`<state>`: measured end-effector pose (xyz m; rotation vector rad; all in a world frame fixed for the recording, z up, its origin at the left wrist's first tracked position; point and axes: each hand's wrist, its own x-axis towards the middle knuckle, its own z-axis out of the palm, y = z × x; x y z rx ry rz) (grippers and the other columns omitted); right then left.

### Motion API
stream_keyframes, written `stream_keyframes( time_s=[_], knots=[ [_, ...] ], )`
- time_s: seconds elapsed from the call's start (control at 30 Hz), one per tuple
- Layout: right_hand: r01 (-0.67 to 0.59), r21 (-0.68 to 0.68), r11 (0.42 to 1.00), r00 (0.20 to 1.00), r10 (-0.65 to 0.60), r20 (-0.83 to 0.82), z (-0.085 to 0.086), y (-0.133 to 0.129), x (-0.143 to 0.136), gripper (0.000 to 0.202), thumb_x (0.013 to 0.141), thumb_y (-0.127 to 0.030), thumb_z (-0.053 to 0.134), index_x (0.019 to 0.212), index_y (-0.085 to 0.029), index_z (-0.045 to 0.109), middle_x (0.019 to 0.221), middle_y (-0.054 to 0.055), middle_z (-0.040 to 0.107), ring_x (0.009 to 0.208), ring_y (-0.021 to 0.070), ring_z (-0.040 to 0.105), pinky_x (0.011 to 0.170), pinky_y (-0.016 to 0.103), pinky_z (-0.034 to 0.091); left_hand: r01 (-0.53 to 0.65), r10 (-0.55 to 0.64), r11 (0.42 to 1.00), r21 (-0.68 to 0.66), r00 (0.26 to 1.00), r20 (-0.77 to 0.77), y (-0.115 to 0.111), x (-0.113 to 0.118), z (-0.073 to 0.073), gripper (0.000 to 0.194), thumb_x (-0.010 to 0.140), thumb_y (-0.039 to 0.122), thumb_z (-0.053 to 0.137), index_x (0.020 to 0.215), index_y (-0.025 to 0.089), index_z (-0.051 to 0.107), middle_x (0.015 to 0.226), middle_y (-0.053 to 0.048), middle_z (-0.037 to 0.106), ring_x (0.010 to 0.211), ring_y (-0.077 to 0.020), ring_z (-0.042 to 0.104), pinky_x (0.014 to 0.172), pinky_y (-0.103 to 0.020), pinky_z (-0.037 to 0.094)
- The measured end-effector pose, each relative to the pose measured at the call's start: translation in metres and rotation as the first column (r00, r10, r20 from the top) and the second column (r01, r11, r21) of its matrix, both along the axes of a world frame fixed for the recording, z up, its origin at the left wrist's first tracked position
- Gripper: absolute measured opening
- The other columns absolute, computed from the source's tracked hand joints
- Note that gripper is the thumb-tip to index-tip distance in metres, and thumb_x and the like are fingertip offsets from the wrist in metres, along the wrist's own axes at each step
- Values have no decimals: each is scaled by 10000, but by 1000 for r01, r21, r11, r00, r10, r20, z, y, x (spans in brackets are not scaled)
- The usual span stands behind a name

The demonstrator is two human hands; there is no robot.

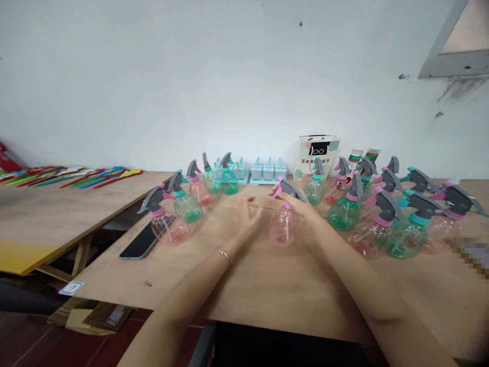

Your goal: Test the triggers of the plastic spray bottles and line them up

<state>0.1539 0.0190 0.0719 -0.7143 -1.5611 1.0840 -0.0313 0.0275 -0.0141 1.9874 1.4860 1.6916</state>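
Note:
A pink spray bottle [282,230] with a grey and pink trigger head stands on the wooden table in front of me. My right hand [293,200] is closed around its head, with fingertips near the pink trigger. To the left of that bottle, my left hand [246,219] is blurred by motion; it looks empty, thumb and fingers apart. Further left stand more bottles, including a pink one [168,228] and a green one [188,206]. On the right several green and pink bottles cluster, a green one [344,213] nearest my right forearm.
A black phone [139,242] lies beside the leftmost bottle. Light-blue ice-pop moulds [268,173] and a printed paper bag [315,158] stand by the wall. Colourful thin strips [69,176] lie on the left table [34,216], separated by a gap.

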Motion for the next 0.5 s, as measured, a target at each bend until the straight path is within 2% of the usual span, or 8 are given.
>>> stream_keyframes(
  time_s=[0.07,0.1,0.2,0.27,0.37,0.43,0.5],
  knots=[
    [-39,-16,999,995,37,-91,6,2,6,290,700,-470,773,865,-239,711,860,19,751,911,205,706,955,397,509,-244,238,969,25,962,132,39,-29,16,442,893,376,581,1258,151,475,1262,-159,551,1242,-287,531,1097,-468,409],
    [-62,-30,998,990,57,-127,8,2,8,323,683,-474,787,888,-236,714,851,22,756,908,210,715,946,394,516,-319,315,948,3,940,132,59,-42,25,500,866,325,613,1288,116,447,1311,-190,524,1299,-288,490,1132,-446,374],
    [-136,-97,986,976,117,-181,10,3,11,377,674,-461,792,958,-226,711,879,47,768,942,234,725,827,357,546,-431,438,896,-111,897,58,114,-70,47,724,796,272,705,1384,45,350,1448,-262,430,1432,-312,366,1197,-409,276],
    [-172,-142,975,971,144,-192,10,1,11,372,686,-434,776,983,-220,705,924,66,772,978,252,721,719,322,543,-453,459,870,-195,888,-14,138,-79,57,849,784,303,737,1437,29,270,1489,-280,396,1455,-324,345,1191,-408,281],
    [-203,-196,959,965,163,-205,13,-3,11,362,669,-370,750,993,-215,699,983,82,772,975,263,718,583,271,498,-453,448,841,-295,890,-88,156,-82,64,851,805,330,727,1442,32,246,1421,-280,480,1364,-342,465,1115,-449,371],
    [-217,-228,949,962,170,-212,16,-5,13,371,640,-319,723,995,-216,695,1016,81,770,959,260,719,506,238,443,-454,443,833,-316,890,-109,158,-80,64,739,799,293,723,1382,52,337,1373,-271,516,1320,-367,496,1086,-499,386],
    [-237,-252,938,959,185,-215,17,-5,14,381,617,-281,692,993,-217,691,1031,76,768,950,259,718,460,221,394,-458,442,836,-302,888,-125,152,-75,59,612,780,285,729,1281,81,442,1378,-266,495,1341,-398,456,1093,-545,361]
  ],
)
